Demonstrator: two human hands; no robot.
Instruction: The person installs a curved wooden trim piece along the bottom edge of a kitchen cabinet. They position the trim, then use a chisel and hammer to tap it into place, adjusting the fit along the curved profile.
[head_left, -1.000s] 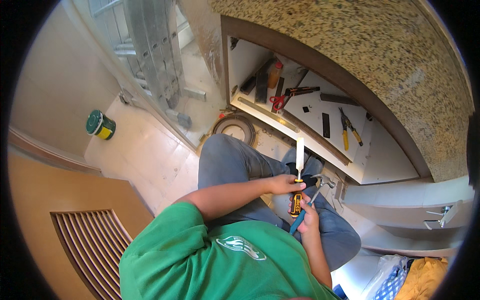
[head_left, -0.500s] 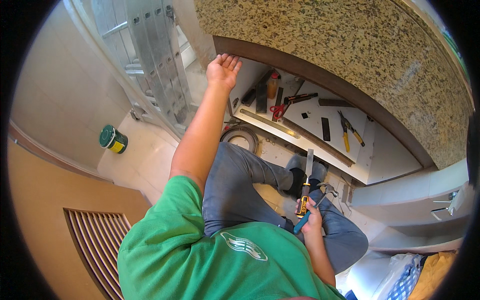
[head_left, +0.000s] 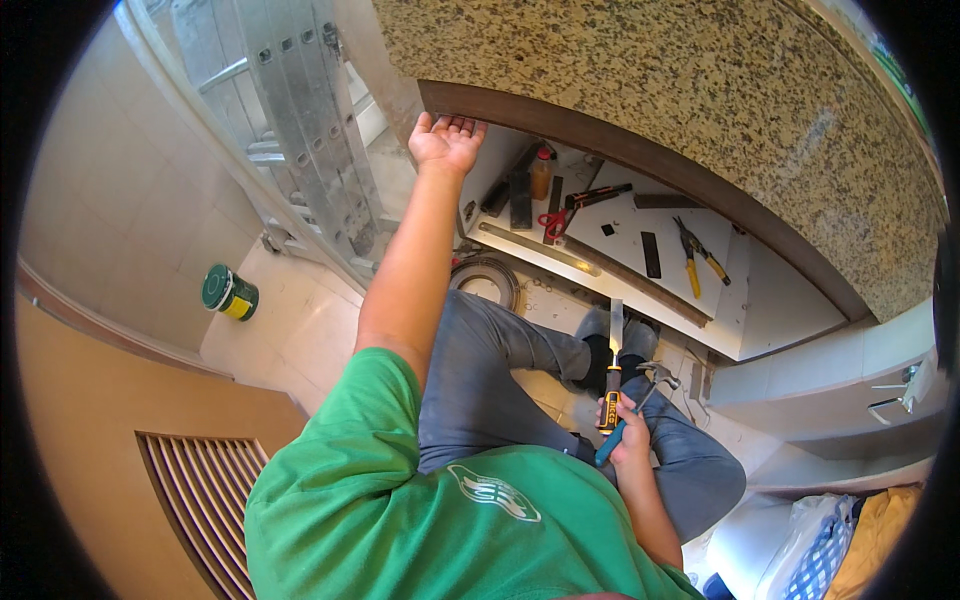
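Observation:
My left hand (head_left: 446, 145) reaches forward, palm up and fingers stretched, its fingertips at the lower edge of the brown wooden strip (head_left: 600, 130) under the speckled stone countertop (head_left: 640, 60). It holds nothing that I can see. Above my right thigh, my right hand (head_left: 631, 437) is closed around two tools at once. One is a chisel (head_left: 613, 385) with a black and yellow handle, its flat metal blade pointing forward. The other is a claw hammer (head_left: 655, 378) with a teal grip, its metal head beyond my fingers.
In the open cabinet (head_left: 700, 285) lie red-handled scissors (head_left: 552, 224), yellow-handled snips (head_left: 697, 258), a bottle (head_left: 541, 175) and dark strips. A coiled band (head_left: 487, 280) rests on the floor. At the left stand a metal ladder (head_left: 305, 120), a green bucket (head_left: 230, 292) and a louvered door (head_left: 90, 400).
My view has shifted slightly. The left hand stays at the strip under the countertop, fingers a little more tucked beneath it. The right hand keeps hold of the chisel and hammer.

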